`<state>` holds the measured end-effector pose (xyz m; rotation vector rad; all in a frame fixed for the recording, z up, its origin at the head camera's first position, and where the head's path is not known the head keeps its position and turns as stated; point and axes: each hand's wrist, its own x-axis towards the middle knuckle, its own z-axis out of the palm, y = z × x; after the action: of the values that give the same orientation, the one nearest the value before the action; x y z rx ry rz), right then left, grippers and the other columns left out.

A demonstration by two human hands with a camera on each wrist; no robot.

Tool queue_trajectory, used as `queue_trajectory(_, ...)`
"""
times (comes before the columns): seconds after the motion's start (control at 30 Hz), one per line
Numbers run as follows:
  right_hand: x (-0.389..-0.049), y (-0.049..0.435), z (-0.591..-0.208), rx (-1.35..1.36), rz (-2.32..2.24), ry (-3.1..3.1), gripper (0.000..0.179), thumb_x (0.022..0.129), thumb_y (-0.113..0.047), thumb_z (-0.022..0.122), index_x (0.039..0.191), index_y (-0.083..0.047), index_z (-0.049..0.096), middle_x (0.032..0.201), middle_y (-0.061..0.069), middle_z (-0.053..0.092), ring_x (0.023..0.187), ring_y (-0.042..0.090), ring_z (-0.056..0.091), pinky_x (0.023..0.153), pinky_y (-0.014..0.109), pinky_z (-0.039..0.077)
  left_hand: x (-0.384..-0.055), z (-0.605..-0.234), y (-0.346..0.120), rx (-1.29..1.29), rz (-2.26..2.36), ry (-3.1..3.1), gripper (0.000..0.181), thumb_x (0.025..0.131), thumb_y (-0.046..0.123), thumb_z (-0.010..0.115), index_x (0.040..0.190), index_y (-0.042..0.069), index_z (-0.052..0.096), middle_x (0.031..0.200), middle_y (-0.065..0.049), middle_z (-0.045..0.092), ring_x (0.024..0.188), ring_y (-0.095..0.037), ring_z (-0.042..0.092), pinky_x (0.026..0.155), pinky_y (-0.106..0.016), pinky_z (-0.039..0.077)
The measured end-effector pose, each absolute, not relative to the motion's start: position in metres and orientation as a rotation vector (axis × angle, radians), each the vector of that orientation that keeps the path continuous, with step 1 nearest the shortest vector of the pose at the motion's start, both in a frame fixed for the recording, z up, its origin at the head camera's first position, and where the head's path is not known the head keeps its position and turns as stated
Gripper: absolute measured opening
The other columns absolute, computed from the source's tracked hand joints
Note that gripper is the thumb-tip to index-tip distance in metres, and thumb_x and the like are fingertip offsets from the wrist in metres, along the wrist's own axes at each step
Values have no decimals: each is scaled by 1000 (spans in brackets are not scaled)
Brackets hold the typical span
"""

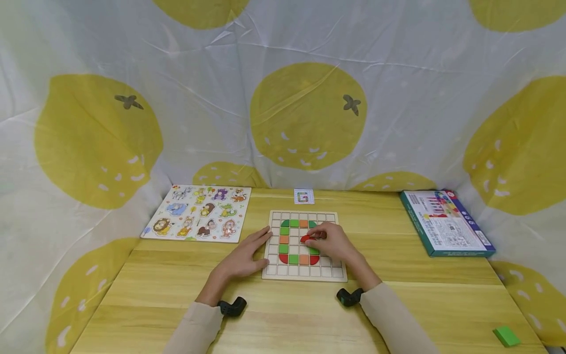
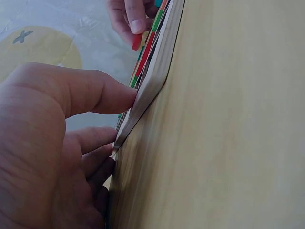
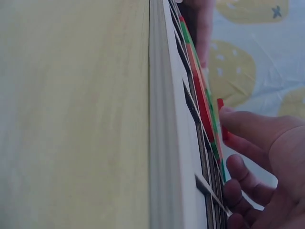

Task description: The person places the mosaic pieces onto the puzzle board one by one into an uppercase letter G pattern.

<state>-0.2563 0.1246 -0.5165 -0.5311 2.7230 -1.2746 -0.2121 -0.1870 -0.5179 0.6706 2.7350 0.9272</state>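
A square wooden grid board (image 1: 305,277) lies on the table with red, green and orange tiles set in a rounded ring of its cells. My right hand (image 1: 334,242) pinches a red tile (image 1: 305,238) between thumb and fingertips, over the right part of the ring. In the right wrist view that red tile (image 3: 220,103) stands on edge just above the board's surface. My left hand (image 1: 240,256) rests at the board's left side, with its fingers extended along the edge. The left thumb (image 2: 107,93) touches the board's rim in the left wrist view.
A small pattern card (image 1: 304,196) lies behind the board. To the left is an animal puzzle board (image 1: 212,231); to the right, a flat box (image 1: 446,223). A green block (image 1: 506,336) sits near the front right corner. A patterned curtain (image 1: 212,118) hangs behind the table.
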Motion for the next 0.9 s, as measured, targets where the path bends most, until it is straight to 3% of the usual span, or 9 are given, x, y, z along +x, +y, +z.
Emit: queue_trajectory(0.9,-253,128,-518,-509,-1263,2720,21,87,-26,83,107,-17,80,89,-4,66,81,14,55,72,26,47,-214,-518,-182,697,918,2724,79,92,29,65,163,15,34,174,1,19,160,-30,20,125,-56,27)
